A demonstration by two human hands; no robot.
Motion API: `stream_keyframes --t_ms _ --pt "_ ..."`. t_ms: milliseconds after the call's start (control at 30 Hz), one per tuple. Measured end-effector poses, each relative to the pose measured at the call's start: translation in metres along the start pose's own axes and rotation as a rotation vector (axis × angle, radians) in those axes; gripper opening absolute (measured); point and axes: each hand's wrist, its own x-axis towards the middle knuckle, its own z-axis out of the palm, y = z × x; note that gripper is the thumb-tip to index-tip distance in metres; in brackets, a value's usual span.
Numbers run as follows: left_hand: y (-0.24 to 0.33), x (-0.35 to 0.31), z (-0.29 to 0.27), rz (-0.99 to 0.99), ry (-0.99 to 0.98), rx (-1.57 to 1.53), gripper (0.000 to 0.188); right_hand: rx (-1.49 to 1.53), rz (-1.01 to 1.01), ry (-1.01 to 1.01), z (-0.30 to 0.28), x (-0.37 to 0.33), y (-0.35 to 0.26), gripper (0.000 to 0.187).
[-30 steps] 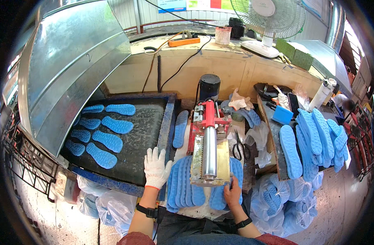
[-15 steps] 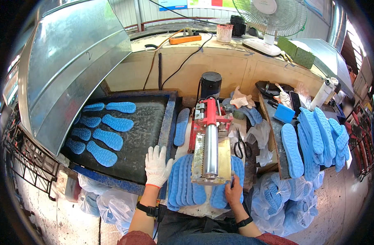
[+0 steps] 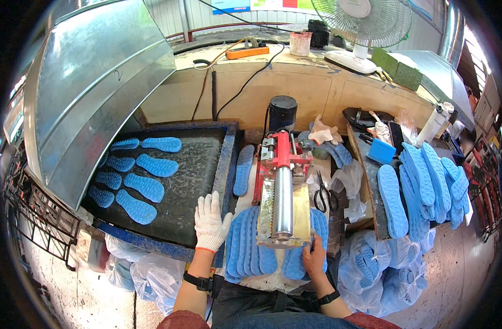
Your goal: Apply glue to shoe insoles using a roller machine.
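My left hand, in a white knit glove, rests with fingers spread at the near right part of a black belt in a blue frame. Blue textured shoe soles lie in rows on that belt, left of the glove. At the centre stands a machine with a steel cylinder, a red bracket and a brass-coloured block. My bare right hand is curled at the block's lower right corner, thumb up against it; what its fingers hold is hidden. More blue soles stand in a row beneath the block, on both sides.
Black-handled scissors lie right of the machine. Stacked blue soles fill a side table, with bagged soles below it. A sheet-metal hood rises over the belt's left side. A fan stands on the back ledge.
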Motion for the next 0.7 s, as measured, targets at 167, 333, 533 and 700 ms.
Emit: stream_keyframes --t_ms 167,333,533,700 --pt "-0.01 -0.001 0.009 0.065 -0.054 0.168 0.074 0.003 -0.029 0.022 0.0 0.001 -0.003 0.045" --pt "-0.001 0.001 0.005 0.015 -0.011 0.053 0.068 0.029 -0.023 0.028 -0.001 0.002 -0.003 0.043" --pt "-0.006 -0.002 0.003 0.028 -0.059 0.123 0.064 0.008 -0.009 0.006 -0.002 0.0 -0.011 0.043" --pt "0.001 0.003 -0.002 0.03 -0.08 0.11 0.052 0.032 0.022 -0.012 -0.002 -0.001 -0.004 0.043"
